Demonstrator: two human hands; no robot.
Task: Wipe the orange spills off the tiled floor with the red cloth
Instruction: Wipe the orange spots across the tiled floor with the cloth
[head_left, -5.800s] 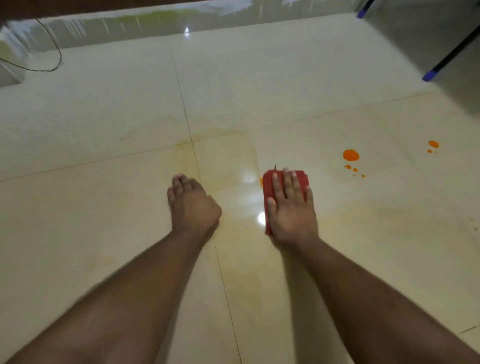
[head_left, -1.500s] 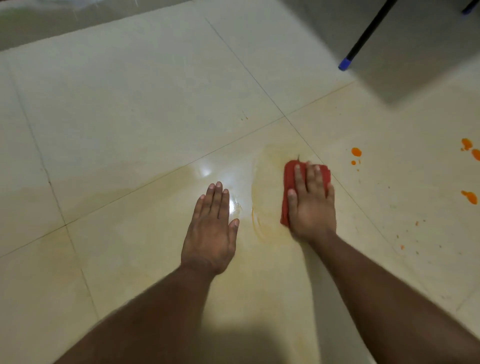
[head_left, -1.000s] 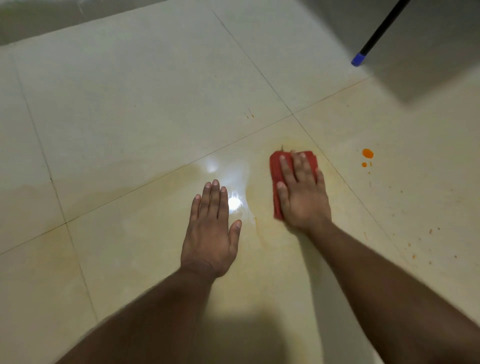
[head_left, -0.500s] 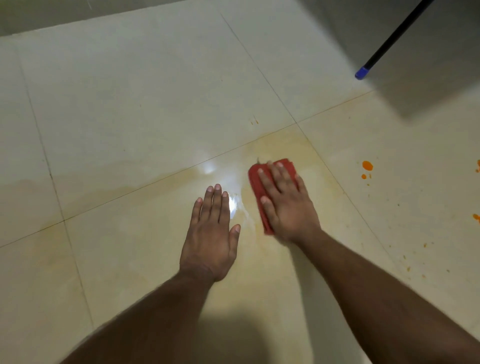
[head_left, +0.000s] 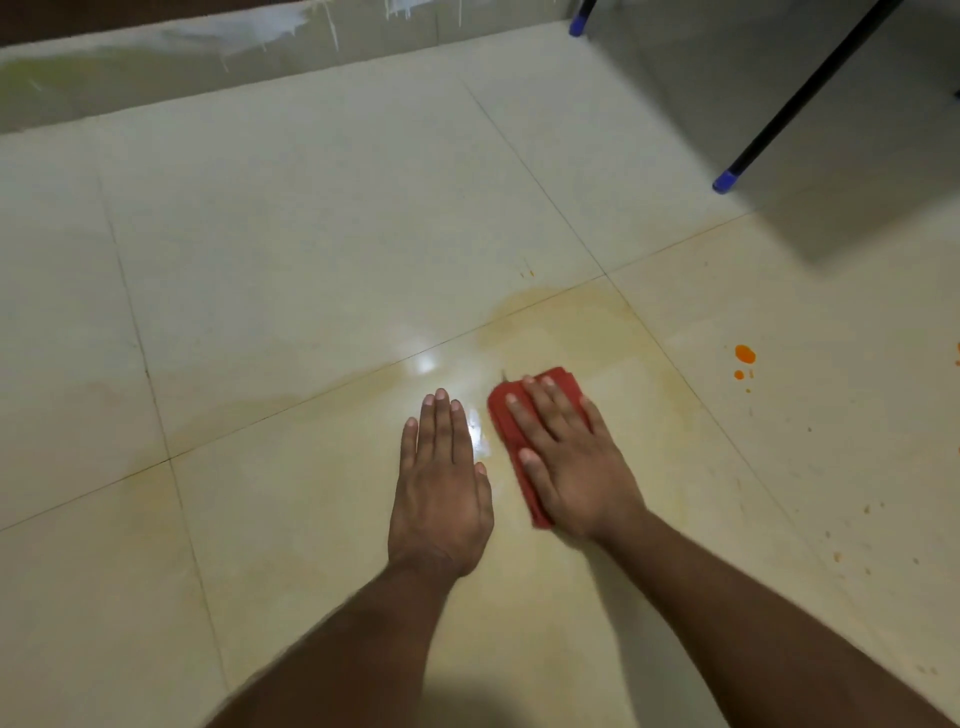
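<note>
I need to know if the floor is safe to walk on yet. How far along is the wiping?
Partly done. Around the red cloth only a faint yellowish smear shows. The right hand presses it flat there. The orange drop and specks to the right remain.

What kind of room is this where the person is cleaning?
Probably a room in a home, though I can't say which. The floor is large glossy cream tiles, a black furniture leg with a blue cap stands on it, and a wall base runs along the far edge.
</note>
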